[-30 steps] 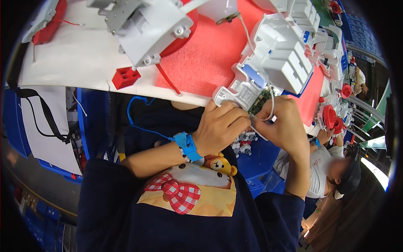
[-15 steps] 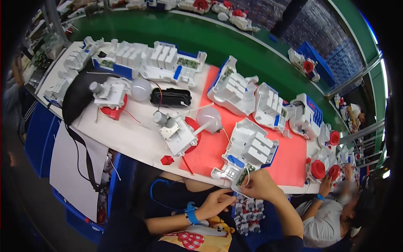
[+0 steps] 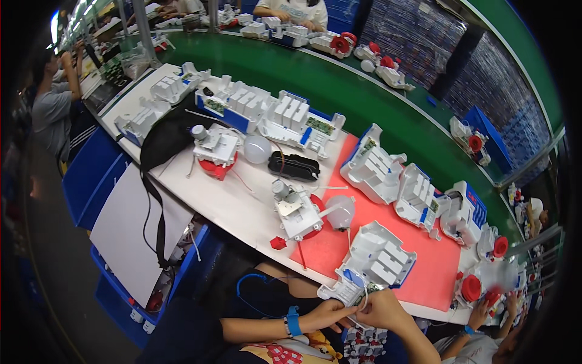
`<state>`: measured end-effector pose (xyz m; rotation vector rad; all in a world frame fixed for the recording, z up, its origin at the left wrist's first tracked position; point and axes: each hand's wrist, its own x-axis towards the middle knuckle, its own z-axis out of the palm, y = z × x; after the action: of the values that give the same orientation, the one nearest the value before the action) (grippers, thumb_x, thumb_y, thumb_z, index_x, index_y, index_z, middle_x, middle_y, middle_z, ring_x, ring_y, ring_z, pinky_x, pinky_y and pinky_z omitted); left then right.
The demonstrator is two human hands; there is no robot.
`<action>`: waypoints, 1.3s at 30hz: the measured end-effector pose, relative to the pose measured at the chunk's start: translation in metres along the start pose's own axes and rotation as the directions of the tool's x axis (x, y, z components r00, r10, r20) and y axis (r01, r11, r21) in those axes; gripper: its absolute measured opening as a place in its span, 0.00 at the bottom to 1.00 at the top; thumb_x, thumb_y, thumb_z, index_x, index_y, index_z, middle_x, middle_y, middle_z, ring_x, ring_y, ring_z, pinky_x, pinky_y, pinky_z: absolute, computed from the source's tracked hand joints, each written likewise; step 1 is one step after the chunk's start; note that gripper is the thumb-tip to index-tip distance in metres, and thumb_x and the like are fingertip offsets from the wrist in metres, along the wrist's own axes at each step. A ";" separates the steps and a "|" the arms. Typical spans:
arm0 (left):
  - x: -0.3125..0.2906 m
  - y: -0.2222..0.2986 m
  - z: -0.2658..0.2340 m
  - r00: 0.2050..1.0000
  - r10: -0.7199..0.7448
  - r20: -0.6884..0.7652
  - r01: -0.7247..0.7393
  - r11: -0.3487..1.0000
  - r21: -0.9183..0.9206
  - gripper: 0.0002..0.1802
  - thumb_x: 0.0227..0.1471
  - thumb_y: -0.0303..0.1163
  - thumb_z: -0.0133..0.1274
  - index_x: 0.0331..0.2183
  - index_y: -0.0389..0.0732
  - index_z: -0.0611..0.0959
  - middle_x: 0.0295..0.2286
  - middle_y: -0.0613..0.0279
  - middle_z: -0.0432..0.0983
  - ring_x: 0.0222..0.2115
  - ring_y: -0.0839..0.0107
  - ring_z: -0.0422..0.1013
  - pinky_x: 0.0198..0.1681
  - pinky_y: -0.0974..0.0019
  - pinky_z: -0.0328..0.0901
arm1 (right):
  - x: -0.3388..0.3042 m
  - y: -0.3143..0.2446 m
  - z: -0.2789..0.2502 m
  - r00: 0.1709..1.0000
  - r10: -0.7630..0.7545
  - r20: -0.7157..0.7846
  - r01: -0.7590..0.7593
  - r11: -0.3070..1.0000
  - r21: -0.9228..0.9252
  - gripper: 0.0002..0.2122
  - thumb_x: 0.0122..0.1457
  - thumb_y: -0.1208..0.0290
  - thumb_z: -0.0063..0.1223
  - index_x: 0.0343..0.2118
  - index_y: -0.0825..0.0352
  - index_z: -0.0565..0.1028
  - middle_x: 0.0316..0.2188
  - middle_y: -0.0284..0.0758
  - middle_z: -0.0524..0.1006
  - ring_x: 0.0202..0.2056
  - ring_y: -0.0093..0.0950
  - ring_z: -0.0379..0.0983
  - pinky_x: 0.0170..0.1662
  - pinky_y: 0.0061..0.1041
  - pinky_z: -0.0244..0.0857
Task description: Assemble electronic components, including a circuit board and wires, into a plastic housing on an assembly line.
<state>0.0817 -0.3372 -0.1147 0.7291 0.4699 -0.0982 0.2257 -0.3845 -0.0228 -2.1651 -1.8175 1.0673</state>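
A white plastic housing (image 3: 379, 258) with white inner blocks and a blue outer side lies at the table's near edge. Its narrow end points toward me and carries a small green circuit board, partly covered by my fingers. My right hand (image 3: 383, 310) is closed at that end, pinching a white wire (image 3: 364, 296) that loops up from it. My left hand (image 3: 327, 315), with a blue band on the wrist, reaches in from the left. Its fingertips meet the right hand's below the housing; what they pinch is too small to make out.
Left of the housing sit a motor unit (image 3: 297, 212) with a red part and a translucent dome (image 3: 341, 212). A black tray (image 3: 294, 166) and more white housings (image 3: 373, 170) stand behind. Blue bins (image 3: 206, 242) flank the table. A co-worker's hands (image 3: 479, 312) are at right.
The view has swung left, so the table appears farther right and lower. My left hand has come closer to the right hand at the housing's end. The right hand stays there.
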 end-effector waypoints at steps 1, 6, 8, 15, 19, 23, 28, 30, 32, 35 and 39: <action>-0.001 -0.001 0.001 0.998 0.059 -0.019 -0.059 0.998 0.023 0.24 0.46 0.46 0.47 0.35 0.32 0.72 0.27 0.61 0.71 0.27 0.77 0.70 0.23 0.78 0.66 | -0.001 0.000 0.003 1.000 -0.011 -0.007 0.011 0.998 -0.062 0.09 0.35 0.67 0.53 0.14 0.68 0.73 0.10 0.39 0.70 0.15 0.35 0.69 0.20 0.27 0.63; -0.015 -0.008 0.005 0.985 0.165 0.042 -0.166 0.986 0.000 0.20 0.47 0.39 0.47 0.40 0.35 0.69 0.31 0.61 0.71 0.30 0.77 0.69 0.28 0.77 0.66 | -0.024 -0.025 0.011 0.987 -0.003 -0.161 -0.002 1.000 -0.027 0.06 0.33 0.71 0.55 0.14 0.68 0.73 0.10 0.38 0.70 0.13 0.28 0.69 0.19 0.21 0.62; -0.019 -0.010 0.007 0.991 0.133 0.025 -0.133 0.991 -0.014 0.19 0.47 0.38 0.47 0.39 0.35 0.70 0.32 0.61 0.70 0.30 0.77 0.69 0.29 0.77 0.66 | -0.029 -0.030 0.011 0.986 -0.016 -0.167 0.003 0.997 -0.079 0.06 0.33 0.72 0.56 0.13 0.69 0.73 0.09 0.38 0.70 0.12 0.28 0.69 0.18 0.20 0.62; -0.016 -0.007 0.016 0.989 0.141 0.043 -0.141 0.990 -0.008 0.21 0.46 0.38 0.49 0.35 0.29 0.70 0.28 0.57 0.72 0.26 0.73 0.71 0.27 0.75 0.67 | -0.036 -0.008 0.011 0.987 -0.001 -0.159 0.003 1.000 0.007 0.06 0.35 0.71 0.54 0.12 0.69 0.73 0.08 0.38 0.69 0.10 0.25 0.67 0.16 0.20 0.59; 0.020 -0.004 -0.005 0.990 0.072 -0.118 -0.064 0.995 0.072 0.22 0.43 0.41 0.51 0.28 0.27 0.71 0.23 0.56 0.72 0.23 0.71 0.72 0.17 0.80 0.59 | 0.001 0.019 0.007 0.999 0.017 -0.046 -0.019 0.999 -0.037 0.08 0.37 0.68 0.51 0.12 0.67 0.72 0.11 0.40 0.70 0.15 0.35 0.68 0.19 0.28 0.61; 0.060 -0.012 -0.015 0.976 0.090 -0.196 -0.078 0.995 0.067 0.16 0.44 0.34 0.51 0.27 0.28 0.71 0.24 0.56 0.72 0.23 0.72 0.72 0.21 0.81 0.63 | 0.018 0.060 0.015 0.987 -0.063 -0.147 0.078 0.992 0.095 0.05 0.36 0.73 0.50 0.13 0.70 0.71 0.10 0.41 0.69 0.16 0.37 0.68 0.21 0.28 0.62; 0.089 -0.033 -0.020 0.987 0.126 -0.104 -0.130 0.991 -0.038 0.12 0.45 0.28 0.48 0.31 0.27 0.74 0.24 0.58 0.72 0.23 0.75 0.70 0.25 0.78 0.67 | 0.020 0.096 0.026 0.989 -0.034 -0.142 0.052 0.991 0.121 0.04 0.35 0.76 0.53 0.16 0.70 0.72 0.10 0.38 0.70 0.14 0.29 0.69 0.19 0.20 0.61; 0.091 -0.033 -0.017 0.986 0.116 -0.121 -0.121 0.992 -0.037 0.13 0.45 0.28 0.48 0.31 0.27 0.74 0.25 0.59 0.72 0.23 0.76 0.70 0.25 0.79 0.67 | 0.020 0.102 0.027 0.992 -0.044 -0.121 0.059 0.990 0.126 0.04 0.35 0.76 0.53 0.16 0.71 0.72 0.10 0.38 0.70 0.13 0.28 0.69 0.19 0.20 0.61; 0.092 -0.032 -0.014 0.985 0.098 -0.140 -0.102 0.994 -0.025 0.13 0.45 0.28 0.48 0.31 0.27 0.74 0.25 0.59 0.72 0.23 0.77 0.69 0.25 0.78 0.67 | 0.020 0.107 0.028 0.995 -0.023 -0.100 0.037 0.989 0.141 0.04 0.35 0.76 0.53 0.16 0.71 0.72 0.10 0.38 0.70 0.14 0.28 0.69 0.19 0.20 0.61; 0.095 -0.034 -0.015 0.983 0.077 -0.167 -0.079 0.997 -0.008 0.13 0.45 0.28 0.49 0.30 0.27 0.74 0.25 0.59 0.72 0.24 0.77 0.69 0.25 0.78 0.67 | 0.020 0.110 0.031 0.992 -0.056 -0.111 0.070 0.989 0.132 0.04 0.35 0.77 0.52 0.16 0.71 0.72 0.11 0.38 0.69 0.14 0.28 0.69 0.18 0.20 0.61; 0.099 -0.035 -0.012 0.975 0.117 -0.188 -0.118 0.993 0.006 0.12 0.44 0.28 0.49 0.29 0.26 0.74 0.24 0.59 0.72 0.23 0.77 0.69 0.25 0.78 0.67 | 0.018 0.112 0.031 0.995 -0.013 -0.104 0.027 0.991 0.130 0.04 0.34 0.77 0.53 0.16 0.71 0.72 0.11 0.37 0.70 0.15 0.28 0.68 0.20 0.20 0.61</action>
<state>0.1570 -0.3484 -0.1884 0.7631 0.6062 0.0837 0.2995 -0.4090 -0.1108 -2.0811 -1.6726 1.0205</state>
